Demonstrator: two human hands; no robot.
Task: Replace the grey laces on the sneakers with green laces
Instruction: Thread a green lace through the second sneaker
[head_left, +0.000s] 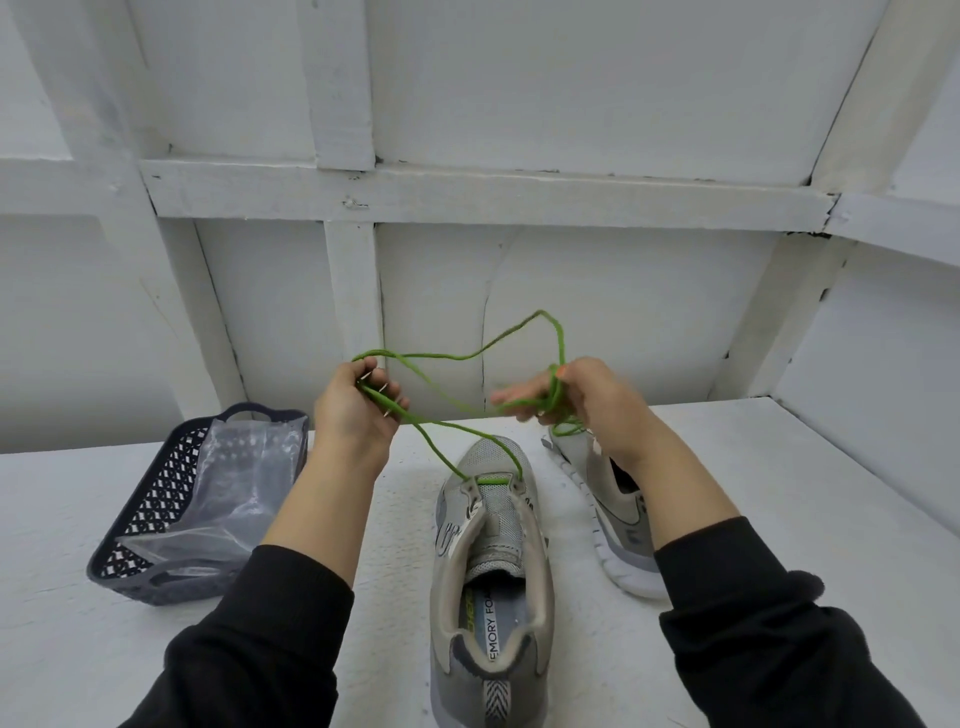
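Our left hand (358, 410) pinches the green lace (441, 357); our right hand (587, 405) grips its bunched slack. Both hold it above the sneaker (493, 571), probably to even the ends.

White table (779, 467) carries a basket (150, 499); an upright sneaker (491, 561); a tipped sneaker (618, 504).

Worn: left sleeve (270, 623), right sleeve (753, 618), both black, soft fabric, cuffs ending mid-forearm. Orange-painted thumbnail on right hand (587, 400).
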